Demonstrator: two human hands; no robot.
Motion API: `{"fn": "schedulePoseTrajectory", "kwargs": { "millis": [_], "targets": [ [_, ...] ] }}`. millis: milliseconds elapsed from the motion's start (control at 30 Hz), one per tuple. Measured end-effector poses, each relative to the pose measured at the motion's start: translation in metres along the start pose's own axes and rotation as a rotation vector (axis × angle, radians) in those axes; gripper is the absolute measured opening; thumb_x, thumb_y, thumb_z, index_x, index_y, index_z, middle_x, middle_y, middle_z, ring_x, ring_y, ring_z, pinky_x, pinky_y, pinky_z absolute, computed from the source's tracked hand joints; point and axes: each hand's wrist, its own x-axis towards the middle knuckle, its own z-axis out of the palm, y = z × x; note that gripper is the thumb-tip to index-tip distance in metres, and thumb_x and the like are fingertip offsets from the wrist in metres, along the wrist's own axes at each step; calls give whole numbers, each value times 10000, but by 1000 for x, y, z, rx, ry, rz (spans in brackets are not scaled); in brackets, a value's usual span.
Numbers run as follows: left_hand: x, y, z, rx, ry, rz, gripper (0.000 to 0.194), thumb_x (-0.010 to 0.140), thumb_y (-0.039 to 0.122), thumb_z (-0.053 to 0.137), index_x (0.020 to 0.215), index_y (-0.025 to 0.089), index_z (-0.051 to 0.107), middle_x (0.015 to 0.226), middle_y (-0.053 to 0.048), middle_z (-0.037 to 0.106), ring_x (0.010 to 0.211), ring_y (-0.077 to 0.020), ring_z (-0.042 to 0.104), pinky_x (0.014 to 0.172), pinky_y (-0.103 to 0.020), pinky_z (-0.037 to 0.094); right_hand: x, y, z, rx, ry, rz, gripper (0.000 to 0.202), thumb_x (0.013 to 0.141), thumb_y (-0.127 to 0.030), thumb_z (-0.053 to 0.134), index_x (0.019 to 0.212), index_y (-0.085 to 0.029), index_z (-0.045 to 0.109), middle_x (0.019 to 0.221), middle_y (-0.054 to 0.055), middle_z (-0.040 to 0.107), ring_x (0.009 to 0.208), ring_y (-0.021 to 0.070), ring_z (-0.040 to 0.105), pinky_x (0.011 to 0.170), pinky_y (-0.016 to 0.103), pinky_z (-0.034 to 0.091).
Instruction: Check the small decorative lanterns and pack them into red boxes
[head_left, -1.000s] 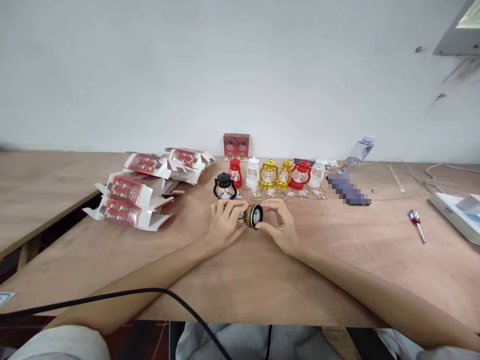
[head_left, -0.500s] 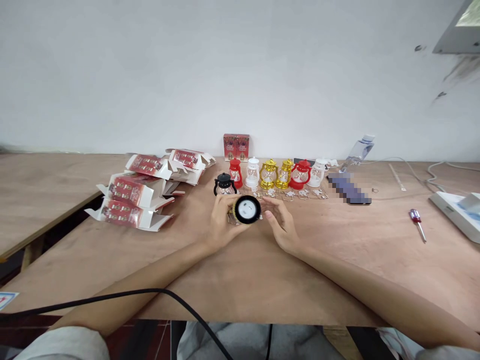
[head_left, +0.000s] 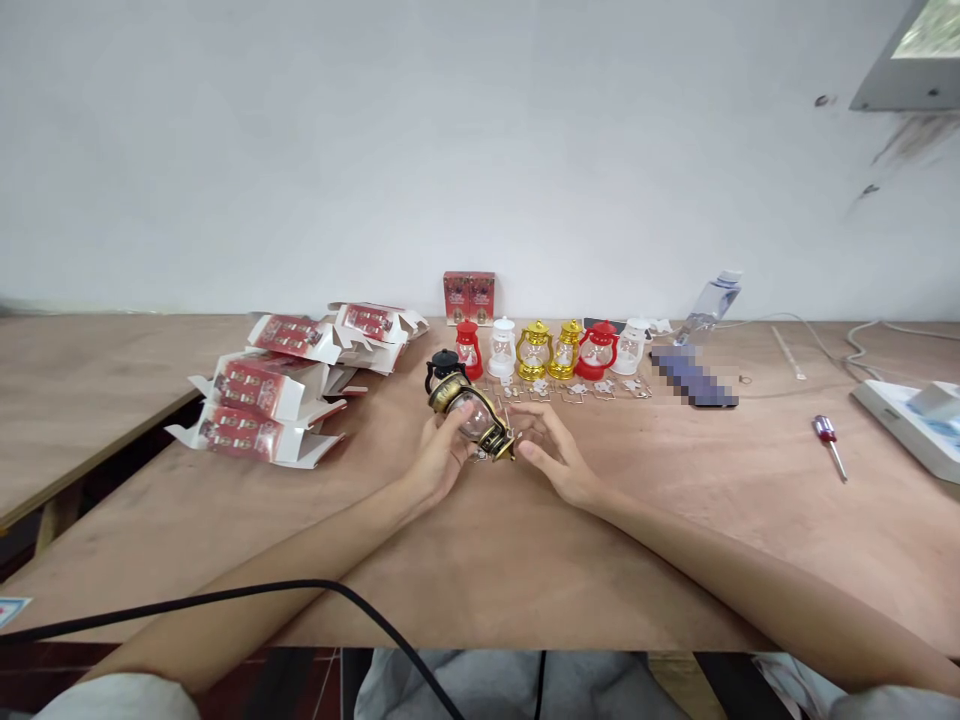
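Note:
A small bronze-coloured lantern [head_left: 481,423] with a clear globe lies tilted in my left hand [head_left: 439,458], whose thumb presses on the globe. Its base points up to the left and its pointed top down to the right. My right hand [head_left: 564,462] is just right of that top, thumb and fingers apart, holding nothing. Behind the held lantern stands a black lantern [head_left: 444,360], partly covered by it. A row of red [head_left: 467,348], white [head_left: 502,347] and gold lanterns [head_left: 535,350] stands further back, with small metal wire pieces [head_left: 574,391] in front.
Opened red-and-white boxes [head_left: 247,385] are piled on the left. Two red boxes [head_left: 469,297] stand against the wall. To the right are a phone [head_left: 694,380], a tilted bottle [head_left: 709,308], a screwdriver [head_left: 830,445] and a white power strip [head_left: 900,425]. A black cable [head_left: 247,592] crosses the front.
The held lantern has turned from showing its round base toward me to lying sideways, its top down to the right. My left hand still grips it; my right hand stays close by.

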Motion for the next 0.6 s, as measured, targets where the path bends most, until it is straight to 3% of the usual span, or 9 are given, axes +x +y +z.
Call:
{"fn": "schedulePoseTrajectory", "kwargs": {
  "millis": [67, 133, 200, 300, 467, 600],
  "targets": [
    [0, -4, -2, 8, -32, -79, 360, 674, 366, 739, 912, 119, 631, 891, -93, 715, 901, -249, 683, 756, -344, 571, 0, -3, -1, 5, -35, -18, 452, 909, -386, 508, 1332, -290, 381, 1354, 77, 473, 998, 165, 566, 905, 351, 474],
    [-1, -8, -3, 24, -63, -119, 332, 694, 362, 717, 908, 123, 633, 894, -96, 718, 906, -253, 685, 752, -349, 574, 0, -5, -2, -49, -75, -62, 435, 926, -374, 475, 1344, -291, 392, 1374, 71, 461, 1059, 175, 544, 934, 356, 458],
    [-2, -10, -3, 40, -74, -115, 327, 694, 360, 716, 909, 128, 635, 910, -90, 720, 902, -248, 687, 765, -352, 574, 0, -5, -1, -127, -59, -117, 346, 935, -360, 455, 1267, -265, 489, 1279, 74, 535, 1088, 187, 537, 926, 349, 454],
    [-2, -7, -3, 44, -73, -82, 369, 669, 393, 735, 901, 124, 631, 924, -95, 720, 911, -248, 685, 796, -355, 568, 1, -2, 0, -225, 51, -132, 222, 939, -354, 448, 1040, -235, 606, 1019, 58, 626, 946, 176, 581, 827, 314, 470],
    [-5, 4, 2, 66, -25, 38, 465, 610, 438, 774, 912, 121, 616, 927, -111, 715, 908, -280, 684, 779, -396, 572, 1, -2, 2, -304, 72, -65, 234, 934, -386, 450, 845, -215, 583, 798, 29, 613, 744, 153, 572, 702, 288, 460],
    [-8, 7, 5, 39, -40, 8, 410, 641, 428, 753, 895, 131, 629, 922, -94, 708, 908, -275, 682, 779, -395, 579, 1, -3, 3, -276, 77, -35, 265, 944, -434, 403, 841, -220, 520, 744, 8, 605, 686, 134, 582, 675, 276, 472]
  ]
}}
